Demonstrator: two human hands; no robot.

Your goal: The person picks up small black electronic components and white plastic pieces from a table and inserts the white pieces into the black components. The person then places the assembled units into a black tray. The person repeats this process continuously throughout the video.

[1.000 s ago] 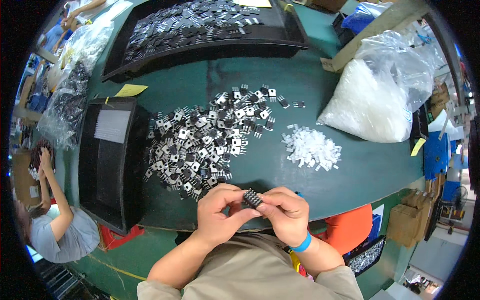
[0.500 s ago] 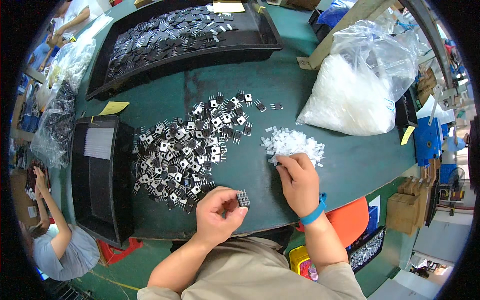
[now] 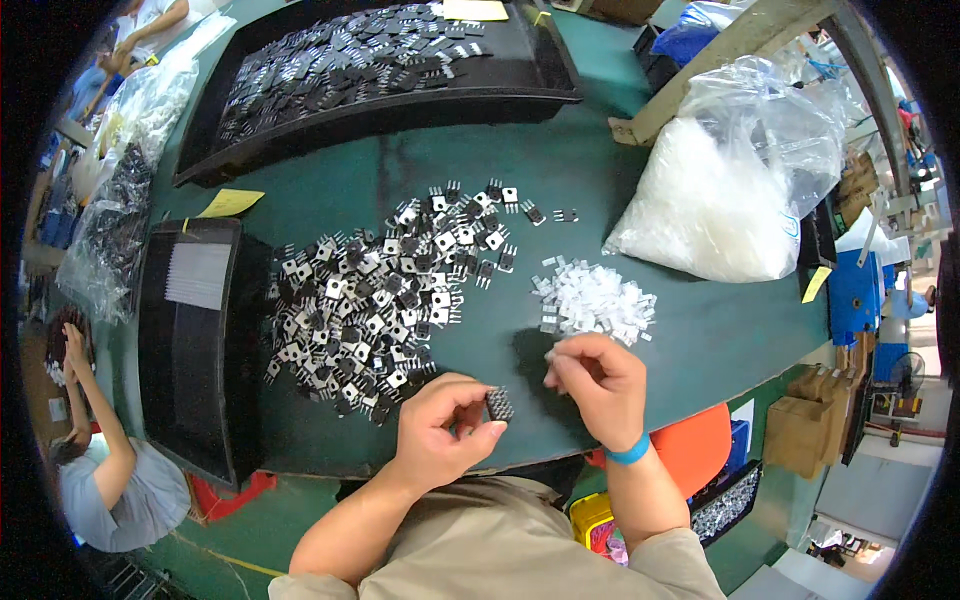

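My left hand (image 3: 445,425) is closed around a small block of black transistors (image 3: 500,404), their metal leads bunched side by side and facing up. Just right of it, my right hand (image 3: 598,385), with a blue wristband (image 3: 630,450), is pinched above the table; whatever lies between its fingertips is too small to make out. Beyond that hand is a heap of small translucent white plastic pieces (image 3: 595,300). To the left of both hands spreads a large pile of loose three-legged transistors (image 3: 370,310), some showing metal faces, others black.
A black tray (image 3: 400,115) of transistors stands at the far side. At left is a long black bin (image 3: 240,370) with a white ribbed piece (image 3: 196,275). A clear bag of white pieces (image 3: 700,210) sits far right beside a post (image 3: 730,60). Another person (image 3: 125,480) works at left.
My right hand has drawn back from the white heap toward me, fingers still pinched. My left hand has shifted slightly right with the transistor block, which has turned a little. The view has shifted slightly.
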